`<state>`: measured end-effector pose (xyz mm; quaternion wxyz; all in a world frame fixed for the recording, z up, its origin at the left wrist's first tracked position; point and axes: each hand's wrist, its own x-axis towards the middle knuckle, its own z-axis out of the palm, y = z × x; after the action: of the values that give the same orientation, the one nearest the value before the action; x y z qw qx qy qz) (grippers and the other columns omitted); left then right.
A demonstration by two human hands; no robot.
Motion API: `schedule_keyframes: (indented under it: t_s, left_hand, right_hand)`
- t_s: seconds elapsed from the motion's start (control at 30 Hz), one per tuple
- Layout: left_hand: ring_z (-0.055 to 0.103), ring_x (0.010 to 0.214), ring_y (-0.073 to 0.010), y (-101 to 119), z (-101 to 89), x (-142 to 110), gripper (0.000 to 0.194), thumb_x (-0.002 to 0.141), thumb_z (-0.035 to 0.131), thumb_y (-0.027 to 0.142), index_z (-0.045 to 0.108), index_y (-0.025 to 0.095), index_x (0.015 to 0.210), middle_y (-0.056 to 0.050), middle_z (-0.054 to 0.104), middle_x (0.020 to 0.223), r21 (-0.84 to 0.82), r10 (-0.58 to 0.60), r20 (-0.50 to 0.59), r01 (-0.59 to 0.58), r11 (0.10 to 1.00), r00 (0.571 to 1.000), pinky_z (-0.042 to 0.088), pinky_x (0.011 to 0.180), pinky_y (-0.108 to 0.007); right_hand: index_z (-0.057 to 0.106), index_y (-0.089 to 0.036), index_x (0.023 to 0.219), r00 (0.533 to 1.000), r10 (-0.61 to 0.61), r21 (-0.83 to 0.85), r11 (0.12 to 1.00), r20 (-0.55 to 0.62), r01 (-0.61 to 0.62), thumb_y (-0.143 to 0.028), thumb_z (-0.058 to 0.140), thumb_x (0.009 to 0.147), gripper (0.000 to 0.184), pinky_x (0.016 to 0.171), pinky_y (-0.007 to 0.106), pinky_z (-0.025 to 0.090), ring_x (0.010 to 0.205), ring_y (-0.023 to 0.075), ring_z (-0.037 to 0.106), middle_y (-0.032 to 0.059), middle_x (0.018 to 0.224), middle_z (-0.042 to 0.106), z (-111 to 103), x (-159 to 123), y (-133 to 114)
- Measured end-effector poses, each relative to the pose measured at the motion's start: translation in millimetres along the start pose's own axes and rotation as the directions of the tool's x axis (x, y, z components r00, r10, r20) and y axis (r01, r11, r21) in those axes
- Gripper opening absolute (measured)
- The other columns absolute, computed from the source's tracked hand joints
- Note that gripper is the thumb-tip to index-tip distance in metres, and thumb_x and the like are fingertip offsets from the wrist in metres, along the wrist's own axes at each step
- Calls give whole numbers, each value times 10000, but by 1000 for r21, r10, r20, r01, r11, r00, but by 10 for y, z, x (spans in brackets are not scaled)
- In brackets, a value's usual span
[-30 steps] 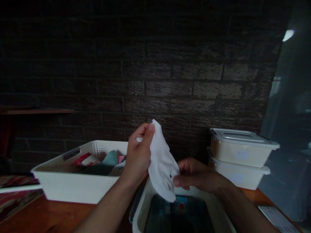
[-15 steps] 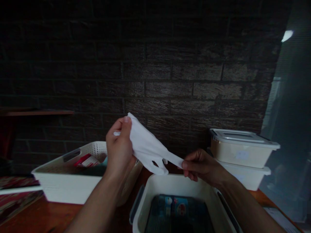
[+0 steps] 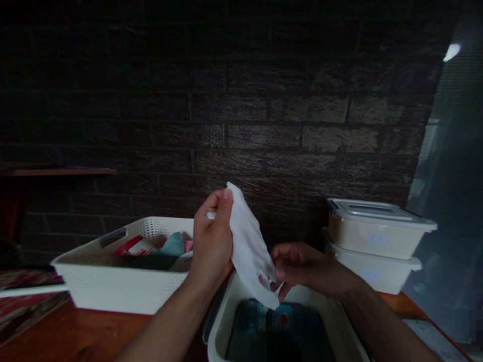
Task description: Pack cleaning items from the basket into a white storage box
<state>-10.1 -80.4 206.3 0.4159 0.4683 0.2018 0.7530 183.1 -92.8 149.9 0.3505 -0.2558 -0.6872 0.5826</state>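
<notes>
A white cloth glove (image 3: 247,241) hangs slantwise in front of me, its fingers pointing down to the right. My left hand (image 3: 213,234) is closed on the cuff end, thumb on top. At the finger end, my right hand (image 3: 302,269) is closed with thumb and fingertips on one of the glove's fingers; some of its fingertips are hidden behind the cloth. Below the glove stands an uncovered white plastic bin (image 3: 215,337) with a dark, bluish-labelled package (image 3: 279,334) inside.
To the left, a white perforated basket (image 3: 113,289) holds a red-and-white packet (image 3: 138,247) and teal cloth (image 3: 171,246). Two lidded boxes (image 3: 381,231) are stacked at the right on the wooden table (image 3: 109,332). A dark brick wall (image 3: 241,110) rises behind.
My left hand has moved right with the cuff, closer to my right hand. The glove, stretched out before, now hangs slacker and steeper. My right hand has shifted slightly down and left.
</notes>
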Motion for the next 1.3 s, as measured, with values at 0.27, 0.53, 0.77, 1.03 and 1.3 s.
schedule_keyframes:
  t_s: [0.27, 0.53, 0.77, 1.03, 1.3]
  left_hand:
    - [401, 484, -90, -41, -1, -8, 290, 859, 705, 475, 583, 222, 787, 54, 461, 583, 50, 43, 2, -43, 998, 999, 295, 448, -206]
    - [379, 518, -85, 56, -86, 222, 186, 860, 709, 336, 614, 197, 783, 57, 452, 602, -15, 174, -147, -178, 984, 974, 319, 470, -207]
    - [380, 517, -84, -19, -200, 374, 221, 849, 717, 374, 615, 189, 784, 60, 449, 592, 44, 234, -180, -230, 972, 955, 299, 464, -216]
    - [365, 507, -81, -84, -228, 431, 259, 838, 720, 392, 596, 180, 755, 59, 432, 590, 55, 254, -196, -248, 967, 947, 280, 452, -199]
    - [351, 486, -78, -165, -59, 162, 240, 855, 699, 401, 591, 196, 793, 54, 408, 591, 81, 46, -41, -43, 996, 998, 233, 435, -202]
  right_hand:
    - [594, -129, 1120, 987, 48, 239, 967, 156, -85, -247, 886, 712, 515, 502, 179, 521, 572, 122, 681, 24, 768, 725, -40, 21, 58]
    - [578, -131, 1255, 997, 40, 172, 985, -66, -28, -204, 876, 719, 618, 432, 189, 524, 561, 174, 720, 58, 772, 772, -185, -61, -28]
    - [370, -180, 1465, 965, 38, 54, 998, -258, -25, -256, 862, 764, 860, 551, 219, 589, 684, 210, 768, 101, 857, 790, -185, -245, -285]
    - [391, -146, 1420, 954, 29, -2, 1000, -298, -31, -275, 864, 758, 824, 608, 264, 610, 691, 205, 760, 112, 846, 785, -129, -255, -368]
    - [510, -169, 1328, 973, -56, -169, 985, -222, 18, -350, 802, 826, 608, 623, 298, 586, 772, 194, 718, 86, 951, 745, -160, -123, -96]
